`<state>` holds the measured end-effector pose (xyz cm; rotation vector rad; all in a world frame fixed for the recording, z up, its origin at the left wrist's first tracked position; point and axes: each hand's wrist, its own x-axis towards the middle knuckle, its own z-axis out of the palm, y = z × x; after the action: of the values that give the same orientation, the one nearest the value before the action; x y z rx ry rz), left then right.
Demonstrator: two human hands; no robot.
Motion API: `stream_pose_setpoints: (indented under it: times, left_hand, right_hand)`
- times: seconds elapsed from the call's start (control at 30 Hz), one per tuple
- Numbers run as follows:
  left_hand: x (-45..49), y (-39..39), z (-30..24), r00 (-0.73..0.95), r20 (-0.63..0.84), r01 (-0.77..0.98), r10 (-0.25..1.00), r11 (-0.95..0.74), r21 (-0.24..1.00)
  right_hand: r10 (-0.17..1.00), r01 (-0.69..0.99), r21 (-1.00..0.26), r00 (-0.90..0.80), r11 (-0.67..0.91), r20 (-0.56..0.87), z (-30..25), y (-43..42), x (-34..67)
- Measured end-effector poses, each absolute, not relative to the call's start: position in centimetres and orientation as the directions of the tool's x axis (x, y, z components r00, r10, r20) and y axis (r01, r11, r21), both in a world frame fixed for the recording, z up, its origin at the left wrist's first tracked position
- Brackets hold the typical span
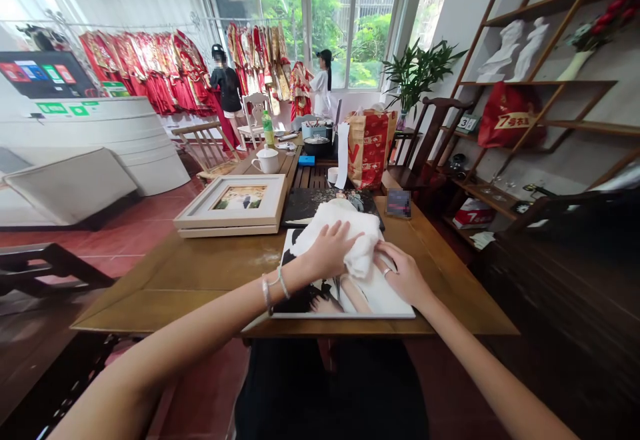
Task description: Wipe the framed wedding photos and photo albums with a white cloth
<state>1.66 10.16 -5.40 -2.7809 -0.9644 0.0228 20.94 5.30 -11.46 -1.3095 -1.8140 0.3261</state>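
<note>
Under left hand (332, 251), white cloth (330, 213) on photo panel (387, 299)

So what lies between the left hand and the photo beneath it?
In the head view, a cloth lies under the left hand and on the photo.

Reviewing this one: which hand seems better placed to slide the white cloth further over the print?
Probably the left hand: it lies spread on the white cloth, above the print. The right hand only has its fingertips near the cloth's edge.
</note>
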Motion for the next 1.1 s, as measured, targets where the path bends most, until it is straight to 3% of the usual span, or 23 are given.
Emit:
stream_pose_setpoints:
  times: [0.17,0.3,0.47,0.57,0.73,1.1]
  left_hand:
    - [-0.2,1.9,-5.4,0.706,-0.027,0.681,0.708,-0.690,-0.245]
    - [-0.3,-3.4,-5.7,0.741,-0.042,0.642,0.670,-0.726,-0.246]
    - [1.9,-0.6,-5.8,0.672,0.042,0.711,0.740,-0.629,-0.315]
    - [2.8,4.3,-5.4,0.620,0.028,0.763,0.784,-0.594,-0.254]
    - [2.3,9.4,-5.2,0.706,-0.005,0.698,0.708,-0.698,-0.158]
    - [0.2,-2.8,-5.2,0.695,-0.102,0.689,0.712,-0.700,-0.188]
  right_hand:
    - [0.872,0.645,-0.639,-0.090,0.419,0.480,-11.7,5.3,21.0]
    - [0.871,0.636,-0.647,-0.086,0.421,0.483,-11.7,5.4,21.2]
    - [0.876,0.630,-0.656,-0.082,0.415,0.475,-11.4,5.3,21.4]
    - [0.872,0.613,-0.659,-0.107,0.436,0.478,-11.4,4.9,21.3]
    - [0.866,0.636,-0.645,-0.076,0.423,0.494,-11.8,4.7,21.1]
    - [0.871,0.667,-0.620,-0.090,0.413,0.483,-11.5,5.6,21.1]
